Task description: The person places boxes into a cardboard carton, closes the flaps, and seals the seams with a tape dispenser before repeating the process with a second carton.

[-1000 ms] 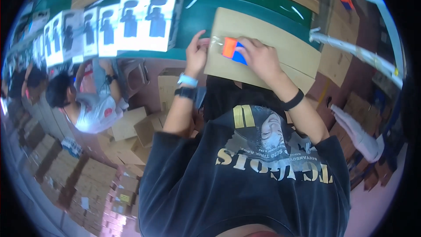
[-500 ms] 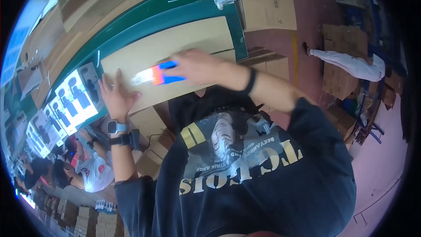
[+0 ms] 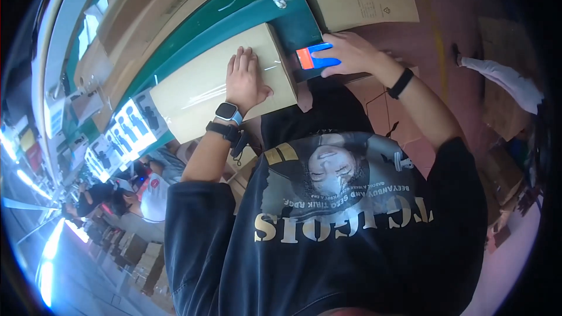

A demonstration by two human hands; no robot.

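My left hand [image 3: 246, 81] lies flat, fingers spread, on the brown box [image 3: 205, 88] on the green worktop [image 3: 222, 14]. My right hand [image 3: 351, 52] grips the orange-and-blue tool [image 3: 315, 57] just past the box's right end.

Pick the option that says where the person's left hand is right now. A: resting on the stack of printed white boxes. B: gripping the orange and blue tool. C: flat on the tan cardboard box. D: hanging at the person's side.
C: the left hand lies palm down, fingers spread, on the tan cardboard box, while the right hand holds the orange and blue tool at the box's end.
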